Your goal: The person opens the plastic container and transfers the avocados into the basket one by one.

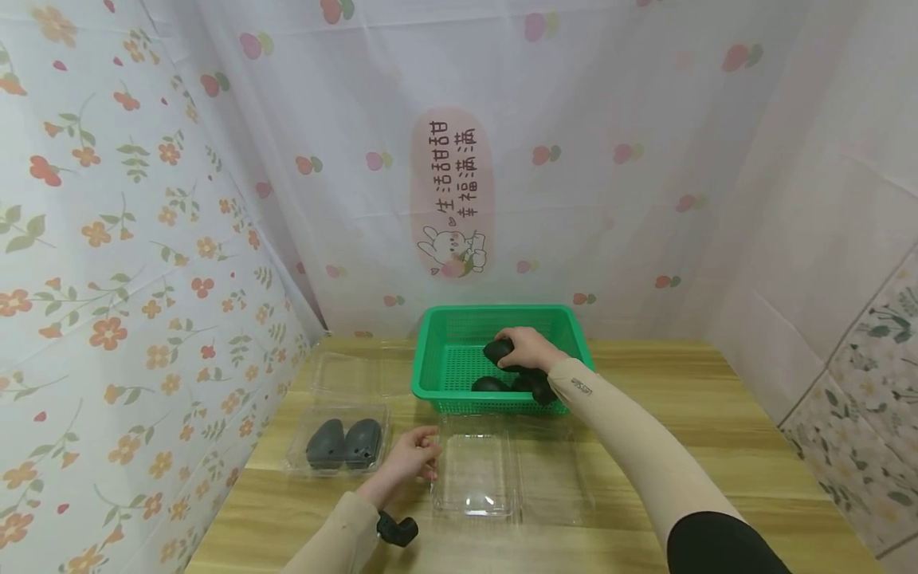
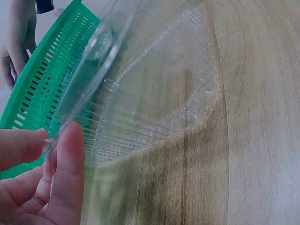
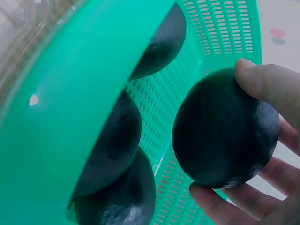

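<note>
My right hand (image 1: 529, 349) grips a dark, smooth avocado (image 3: 225, 129) over the green plastic basket (image 1: 423, 375), thumb on one side and fingers on the other. Several more dark avocados (image 3: 115, 145) lie inside the basket, partly hidden by its rim in the right wrist view. With thumb and finger, my left hand (image 2: 51, 178) pinches the edge of a clear plastic clamshell box (image 2: 140, 93). In the head view this clamshell box (image 1: 473, 470) lies opened out in front of the basket, and my left hand (image 1: 414, 456) is at its left side.
To the left stands another clear clamshell box (image 1: 383, 418) with its lid folded back, holding two dark avocados (image 1: 344, 442). The wooden table (image 1: 667, 446) meets patterned curtains (image 1: 358, 263) at the back and left.
</note>
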Available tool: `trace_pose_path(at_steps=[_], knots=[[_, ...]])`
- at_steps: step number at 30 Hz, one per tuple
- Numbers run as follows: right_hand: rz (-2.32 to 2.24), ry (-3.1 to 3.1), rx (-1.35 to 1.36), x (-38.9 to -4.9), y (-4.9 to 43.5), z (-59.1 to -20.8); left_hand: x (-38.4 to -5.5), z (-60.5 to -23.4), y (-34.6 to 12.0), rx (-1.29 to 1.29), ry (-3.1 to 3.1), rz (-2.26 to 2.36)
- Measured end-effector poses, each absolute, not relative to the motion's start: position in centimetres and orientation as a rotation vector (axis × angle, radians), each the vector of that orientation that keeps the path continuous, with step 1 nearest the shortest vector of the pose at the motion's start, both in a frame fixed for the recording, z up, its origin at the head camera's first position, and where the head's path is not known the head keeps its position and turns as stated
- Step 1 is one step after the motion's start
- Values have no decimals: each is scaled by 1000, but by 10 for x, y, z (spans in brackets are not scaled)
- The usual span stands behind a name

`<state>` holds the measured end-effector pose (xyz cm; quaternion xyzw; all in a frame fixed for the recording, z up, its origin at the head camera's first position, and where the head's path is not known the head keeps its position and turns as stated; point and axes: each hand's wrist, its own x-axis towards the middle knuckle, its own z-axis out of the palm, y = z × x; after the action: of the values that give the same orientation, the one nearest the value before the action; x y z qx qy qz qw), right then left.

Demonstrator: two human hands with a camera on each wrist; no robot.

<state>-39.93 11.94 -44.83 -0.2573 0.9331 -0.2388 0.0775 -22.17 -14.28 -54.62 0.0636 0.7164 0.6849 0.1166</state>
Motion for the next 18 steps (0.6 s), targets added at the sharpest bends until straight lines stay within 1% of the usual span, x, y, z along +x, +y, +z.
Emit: trace_pose_path(at_steps=[4,11,18], knots=[[-718,2795,-750,-400,119,-448,-222,-546,-143,195,2101,2008],[-728,2810,-741,-401,119,-453,-226,-548,-140,80,2110,1972],[-731,2814,-705,-401,118,-459,-224,-546,-139,74,2109,1973]])
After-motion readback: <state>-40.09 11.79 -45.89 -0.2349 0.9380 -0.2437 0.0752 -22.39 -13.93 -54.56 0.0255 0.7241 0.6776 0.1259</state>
